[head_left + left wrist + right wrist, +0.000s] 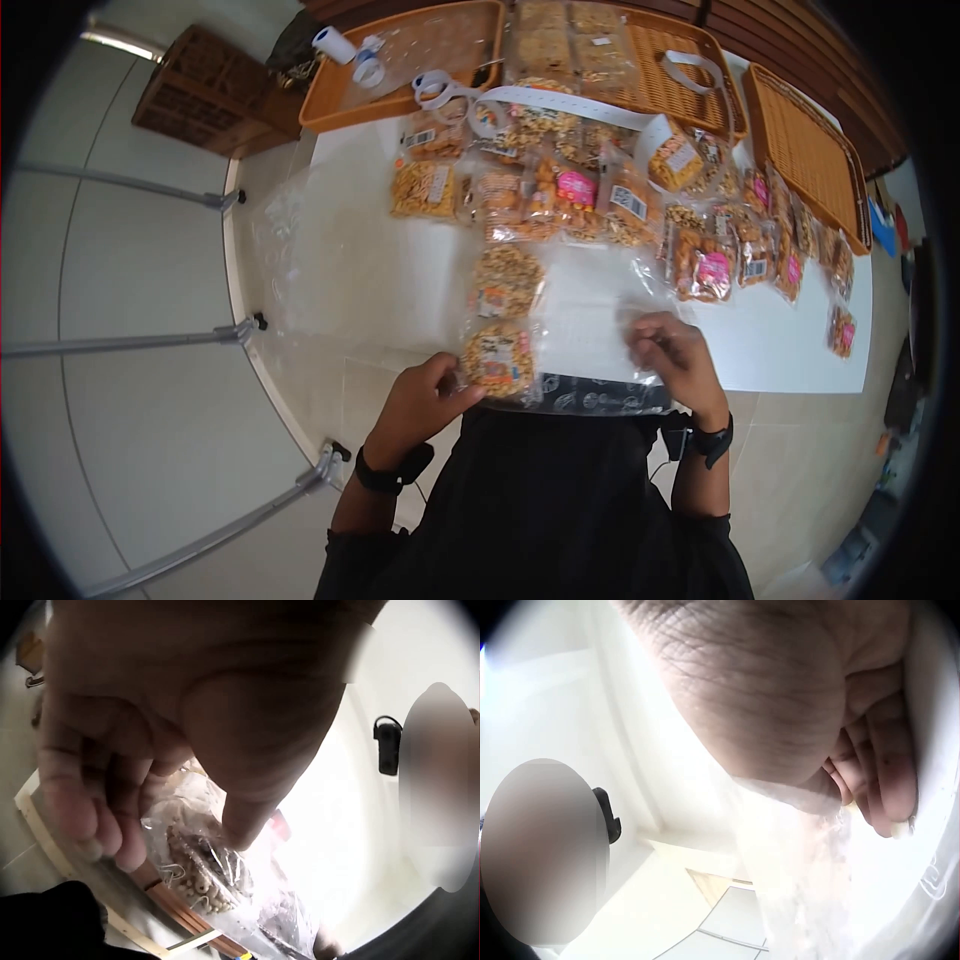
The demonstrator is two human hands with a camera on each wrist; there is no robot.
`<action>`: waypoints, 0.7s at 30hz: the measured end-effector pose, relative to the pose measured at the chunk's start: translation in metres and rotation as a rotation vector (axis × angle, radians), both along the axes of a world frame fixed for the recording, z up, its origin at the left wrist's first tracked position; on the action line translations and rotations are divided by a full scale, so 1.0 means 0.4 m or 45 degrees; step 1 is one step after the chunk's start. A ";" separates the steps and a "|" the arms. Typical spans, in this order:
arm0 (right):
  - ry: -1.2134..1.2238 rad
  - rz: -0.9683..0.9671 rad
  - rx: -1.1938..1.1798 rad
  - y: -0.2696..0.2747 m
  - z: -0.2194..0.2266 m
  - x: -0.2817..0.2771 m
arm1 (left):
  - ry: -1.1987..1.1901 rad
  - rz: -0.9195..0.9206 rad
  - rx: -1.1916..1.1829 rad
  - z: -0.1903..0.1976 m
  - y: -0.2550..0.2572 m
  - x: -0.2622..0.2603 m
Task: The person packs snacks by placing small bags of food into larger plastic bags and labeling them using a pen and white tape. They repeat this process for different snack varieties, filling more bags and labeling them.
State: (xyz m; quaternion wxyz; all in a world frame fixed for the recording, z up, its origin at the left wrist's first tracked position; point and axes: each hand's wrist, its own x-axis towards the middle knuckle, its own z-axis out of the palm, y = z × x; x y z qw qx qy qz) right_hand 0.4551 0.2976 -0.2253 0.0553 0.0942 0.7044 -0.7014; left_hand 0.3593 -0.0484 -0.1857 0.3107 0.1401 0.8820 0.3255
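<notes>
A large clear plastic bag [590,330] with a black printed bottom strip [600,394] lies at the near table edge. Two clear packs of pale round crackers, an upper pack [508,278] and a lower pack [497,358], sit in a column along its left side. My left hand [425,395] holds the bag's lower left edge, thumb over the film beside the lower pack. In the left wrist view, the fingers [129,851] curve beside the crinkled plastic. My right hand [680,362] pinches film at the bag's right side, thumb against the fingers.
Many snack packs [575,195] are spread along the back of the white table [350,260]. Behind them stand an orange tray [310,100], a wicker tray [735,110] and another wicker tray [815,150]. A white label strip [570,105] curls across the packs. Metal-legged panels [120,180] stand at left.
</notes>
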 end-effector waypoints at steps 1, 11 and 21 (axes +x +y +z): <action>-0.005 -0.026 0.017 0.009 0.005 0.001 | -0.012 -0.036 -0.033 0.011 0.023 -0.003; -0.050 0.004 -0.022 0.047 0.008 0.020 | 0.121 0.005 0.072 0.005 0.050 -0.049; 0.077 -0.479 -0.264 0.140 0.032 0.154 | -0.047 0.203 0.184 -0.028 0.065 -0.099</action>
